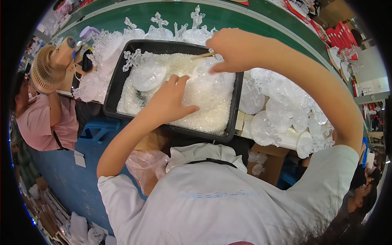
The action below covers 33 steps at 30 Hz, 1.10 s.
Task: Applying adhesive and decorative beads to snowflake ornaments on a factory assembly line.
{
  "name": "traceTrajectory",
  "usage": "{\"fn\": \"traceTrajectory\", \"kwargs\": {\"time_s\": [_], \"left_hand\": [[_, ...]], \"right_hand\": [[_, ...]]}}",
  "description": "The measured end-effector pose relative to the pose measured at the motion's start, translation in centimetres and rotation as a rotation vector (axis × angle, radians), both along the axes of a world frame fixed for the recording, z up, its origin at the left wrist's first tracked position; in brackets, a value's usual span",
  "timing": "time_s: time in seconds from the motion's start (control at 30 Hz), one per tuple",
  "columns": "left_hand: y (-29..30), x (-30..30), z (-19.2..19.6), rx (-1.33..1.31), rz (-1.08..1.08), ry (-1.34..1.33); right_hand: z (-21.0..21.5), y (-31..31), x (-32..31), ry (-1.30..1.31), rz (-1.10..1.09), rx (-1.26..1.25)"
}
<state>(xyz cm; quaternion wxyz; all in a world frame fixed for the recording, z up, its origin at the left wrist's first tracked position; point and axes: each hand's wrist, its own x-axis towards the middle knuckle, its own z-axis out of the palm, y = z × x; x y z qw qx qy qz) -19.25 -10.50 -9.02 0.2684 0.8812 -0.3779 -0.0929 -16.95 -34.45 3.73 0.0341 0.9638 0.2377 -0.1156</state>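
Note:
A black rectangular tray (110,96) filled with whitish translucent granules (212,118) lies before me. My left hand (169,100) is over the granules at the tray's middle, thumb and fingers apart, holding nothing I can see. At the tray's far right, my right hand (230,49) is closed on a thin tan stick (203,55), whose far end points left over the granules. Below that hand, a clear rounded piece (208,75) rests in the granules, partly hidden. A clear round ornament (149,75) with a snowflake-shaped top lies at the tray's left.
Many clear ornaments crowd around the tray: more snowflake tops (159,20) behind it and a heap of round ones (281,106) to the right. A beige fan (51,67) stands at left, near a person in pink (49,118). A green surface (228,20) runs behind.

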Motion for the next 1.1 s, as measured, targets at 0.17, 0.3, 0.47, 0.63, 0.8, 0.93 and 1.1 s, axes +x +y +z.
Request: {"fn": "traceTrajectory", "kwargs": {"time_s": [0.17, 0.3, 0.47, 0.63, 0.8, 0.93, 1.1], "left_hand": [[0.0, 0.5, -0.2, 0.341, -0.006, 0.156], [-0.8, 1.5, -1.2, 0.198, 0.010, 0.199], [-1.9, 0.7, -2.0, -0.134, 0.118, 0.318], [-0.6, -0.8, -1.0, 0.000, 0.086, 0.075], [-0.3, -0.7, -0.4, 0.317, 0.045, 0.139], [-0.9, 0.2, -0.6, 0.121, 0.043, 0.187], [-0.7, -0.2, -0.8, -0.111, 0.143, 0.424]], "right_hand": [[-0.8, -2.1, 1.7, -0.027, 0.585, -0.219], [-2.1, -1.5, 2.2, 0.009, 0.721, -0.314], [-2.4, -0.2, -0.5, 0.061, 0.467, -0.078], [-1.8, 0.0, -2.1, 0.046, 0.399, -0.052], [-2.4, 0.4, -1.7, 0.032, 0.464, -0.007], [-4.0, 1.8, -2.8, 0.046, 0.389, 0.070], [-4.8, 3.8, -3.9, 0.045, 0.162, 0.137]]}}
